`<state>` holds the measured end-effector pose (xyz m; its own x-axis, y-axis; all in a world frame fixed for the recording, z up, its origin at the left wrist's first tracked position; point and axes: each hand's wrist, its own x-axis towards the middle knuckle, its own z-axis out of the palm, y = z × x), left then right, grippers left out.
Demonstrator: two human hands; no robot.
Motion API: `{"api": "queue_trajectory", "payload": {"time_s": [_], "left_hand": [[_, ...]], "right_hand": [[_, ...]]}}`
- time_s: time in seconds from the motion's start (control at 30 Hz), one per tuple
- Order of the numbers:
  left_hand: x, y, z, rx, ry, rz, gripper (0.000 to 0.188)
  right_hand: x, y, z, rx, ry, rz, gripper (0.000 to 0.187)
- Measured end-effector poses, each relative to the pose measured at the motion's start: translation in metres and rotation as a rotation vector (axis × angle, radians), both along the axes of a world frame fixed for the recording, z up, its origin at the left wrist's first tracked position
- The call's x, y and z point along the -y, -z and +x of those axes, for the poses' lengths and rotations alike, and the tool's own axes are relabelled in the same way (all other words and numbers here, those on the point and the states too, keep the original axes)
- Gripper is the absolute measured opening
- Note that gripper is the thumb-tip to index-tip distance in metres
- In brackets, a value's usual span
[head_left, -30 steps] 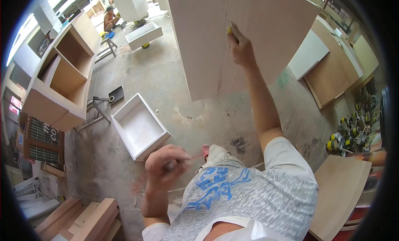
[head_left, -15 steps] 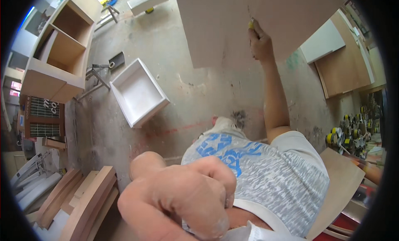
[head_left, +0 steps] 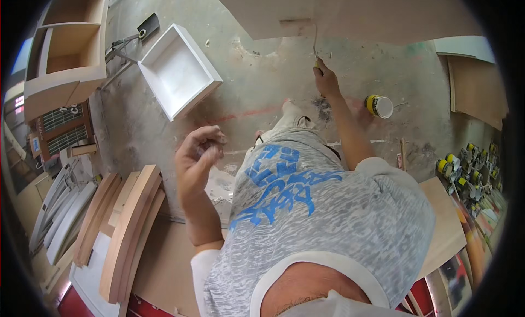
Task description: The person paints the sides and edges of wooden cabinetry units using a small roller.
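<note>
My right hand (head_left: 328, 83) grips the yellow handle of a small paint roller (head_left: 315, 43). Its bent wire rises to a narrow roller head against the lower part of a large pale panel (head_left: 361, 13), which spans the top of the view. My left hand (head_left: 201, 156) is raised beside my body, fingers curled in and dusty, with nothing visible in them. To the right of my right forearm, on the floor, sits a yellow and black paint tin (head_left: 379, 106) with a whitish top and a thin rod beside it.
A white drawer box (head_left: 178, 71) lies ahead on the left, close to a metal stand (head_left: 124, 49). Beyond it is a wooden cabinet (head_left: 71, 49) with open compartments. Curved wooden pieces (head_left: 131, 229) stack at lower left. Several cans (head_left: 470, 169) crowd the right side.
My left hand has dropped forward from close below the camera. My right hand has come lower and nearer, and the roller's wire and head now show. The view has tilted down toward my body.
</note>
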<state>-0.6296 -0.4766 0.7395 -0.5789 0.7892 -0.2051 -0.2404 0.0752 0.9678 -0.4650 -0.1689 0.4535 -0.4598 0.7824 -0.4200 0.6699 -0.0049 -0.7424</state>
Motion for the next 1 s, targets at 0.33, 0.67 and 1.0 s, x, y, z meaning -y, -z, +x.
{"api": "queue_trajectory", "payload": {"time_s": [0.33, 0.67, 1.0], "left_hand": [[0.147, 0.231, 0.036, 0.095, -0.420, -0.942, 0.035], [0.289, 0.385, 0.125, 0.252, -0.118, -1.176, 0.028], [0.197, 0.385, -0.041, -0.095, 0.009, -0.984, 0.041]], "right_hand": [[-0.043, 0.080, -0.048, 0.202, -0.035, -0.289, 0.039], [-0.017, -0.056, 0.035, -0.157, 0.103, -0.056, 0.046], [-0.028, -0.197, 0.009, -0.414, 0.152, 0.432, 0.042]]}}
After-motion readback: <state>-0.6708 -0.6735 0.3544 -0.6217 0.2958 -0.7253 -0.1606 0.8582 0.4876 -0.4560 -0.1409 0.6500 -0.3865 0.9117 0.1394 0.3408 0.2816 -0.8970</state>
